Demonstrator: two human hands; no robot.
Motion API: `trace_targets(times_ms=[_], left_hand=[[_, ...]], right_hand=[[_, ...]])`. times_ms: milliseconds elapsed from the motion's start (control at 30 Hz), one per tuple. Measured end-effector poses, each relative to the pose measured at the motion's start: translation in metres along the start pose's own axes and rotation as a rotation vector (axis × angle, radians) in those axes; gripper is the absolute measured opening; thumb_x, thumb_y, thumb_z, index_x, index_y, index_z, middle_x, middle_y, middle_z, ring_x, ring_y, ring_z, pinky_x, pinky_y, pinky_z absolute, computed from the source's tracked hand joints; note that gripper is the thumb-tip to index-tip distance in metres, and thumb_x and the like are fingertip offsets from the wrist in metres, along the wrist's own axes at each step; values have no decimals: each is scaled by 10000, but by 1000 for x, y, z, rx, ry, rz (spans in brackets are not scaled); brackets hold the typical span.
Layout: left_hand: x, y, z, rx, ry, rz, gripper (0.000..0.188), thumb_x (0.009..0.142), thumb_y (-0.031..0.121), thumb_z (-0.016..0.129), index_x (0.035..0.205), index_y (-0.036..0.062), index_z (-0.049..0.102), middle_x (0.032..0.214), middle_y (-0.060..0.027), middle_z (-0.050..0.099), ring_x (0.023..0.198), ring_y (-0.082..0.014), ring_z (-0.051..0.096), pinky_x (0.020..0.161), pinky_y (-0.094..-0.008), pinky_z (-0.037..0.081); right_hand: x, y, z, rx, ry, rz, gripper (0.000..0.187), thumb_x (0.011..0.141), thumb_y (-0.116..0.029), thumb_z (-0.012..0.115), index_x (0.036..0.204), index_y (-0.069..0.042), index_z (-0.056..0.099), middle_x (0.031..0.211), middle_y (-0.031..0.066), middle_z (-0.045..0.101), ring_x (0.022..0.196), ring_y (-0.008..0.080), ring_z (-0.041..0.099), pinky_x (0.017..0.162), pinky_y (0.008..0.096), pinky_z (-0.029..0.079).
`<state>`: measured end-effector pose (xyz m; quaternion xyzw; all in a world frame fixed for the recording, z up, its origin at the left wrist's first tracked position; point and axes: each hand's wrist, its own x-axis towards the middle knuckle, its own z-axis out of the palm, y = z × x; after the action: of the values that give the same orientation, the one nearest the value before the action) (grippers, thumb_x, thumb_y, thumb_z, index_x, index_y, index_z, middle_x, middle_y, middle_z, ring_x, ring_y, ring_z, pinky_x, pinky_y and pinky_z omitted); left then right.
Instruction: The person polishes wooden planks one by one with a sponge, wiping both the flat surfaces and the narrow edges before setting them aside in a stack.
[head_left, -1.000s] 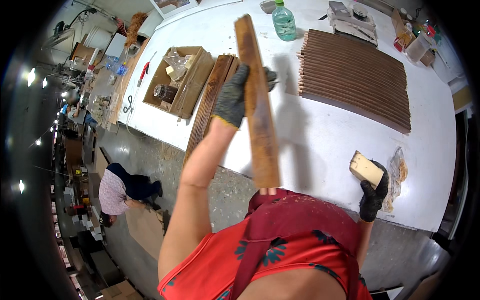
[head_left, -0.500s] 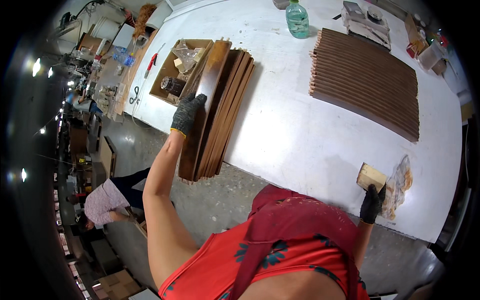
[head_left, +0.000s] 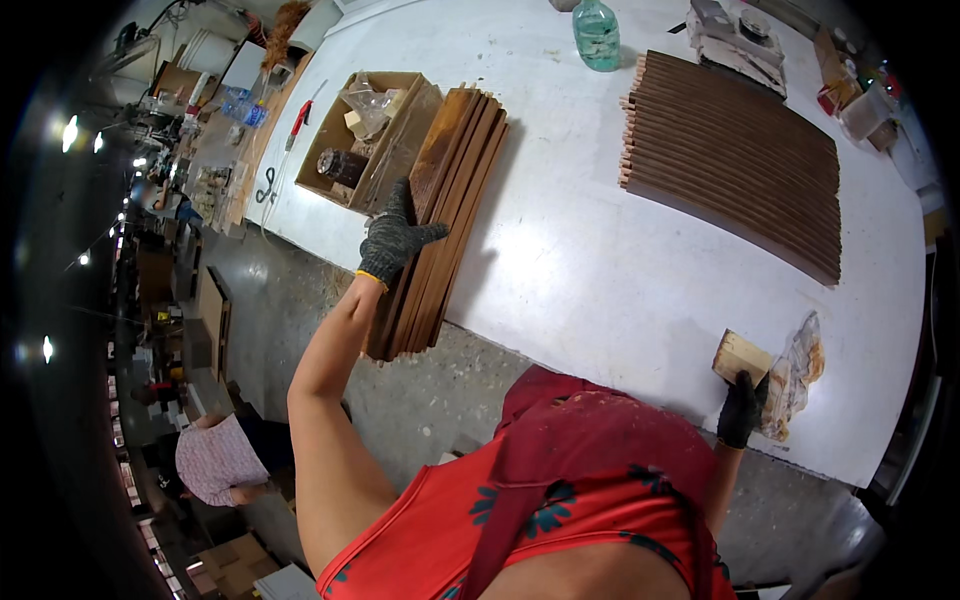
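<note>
My left hand, in a dark grey knitted glove, lies on the near left part of a stack of brown wooden slats. Its fingers are spread, with the thumb reaching across the slats. The stack's near ends stick out past the table edge. At the right, my black-gloved right hand grips a pale yellow sponge block just above or on the table. Beside it lies a crumpled, brown-stained clear plastic sheet.
Left of the stack stands a cardboard box holding a dark jar and plastic. Scissors and a red-handled tool lie beyond. A row of brown slats and a green bottle sit far on the white table. A co-worker bends at lower left.
The slat that stood tilted under my left hand now lies down with the stack. My left hand has shifted right and its fingers have spread. The co-worker has moved lower in view.
</note>
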<state>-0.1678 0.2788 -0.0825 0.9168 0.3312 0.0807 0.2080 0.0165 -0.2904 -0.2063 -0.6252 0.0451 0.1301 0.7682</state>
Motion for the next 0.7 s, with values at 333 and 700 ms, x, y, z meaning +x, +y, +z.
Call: trace_targets(times_ms=[333,700], left_hand=[[-8,21,-4,10,-5,-25,970,631,268,769,1373,-9,209,1308,-226,414,1185,-298,449,954,-341,384],[-10,-9,12,-123,42,20,949,653,313,742,1374,-3,212,1330,-226,387,1177,-293,458,930,-340,393]], right_hand=[[0,2,-2,107,-24,43,488,828,-129,582,1269,-39,392,1096,53,532,979,172,521,811,313,430],[19,15,-11,384,16,203,472,868,-216,561,1267,-31,388,1179,105,516,1092,254,495,908,388,427]])
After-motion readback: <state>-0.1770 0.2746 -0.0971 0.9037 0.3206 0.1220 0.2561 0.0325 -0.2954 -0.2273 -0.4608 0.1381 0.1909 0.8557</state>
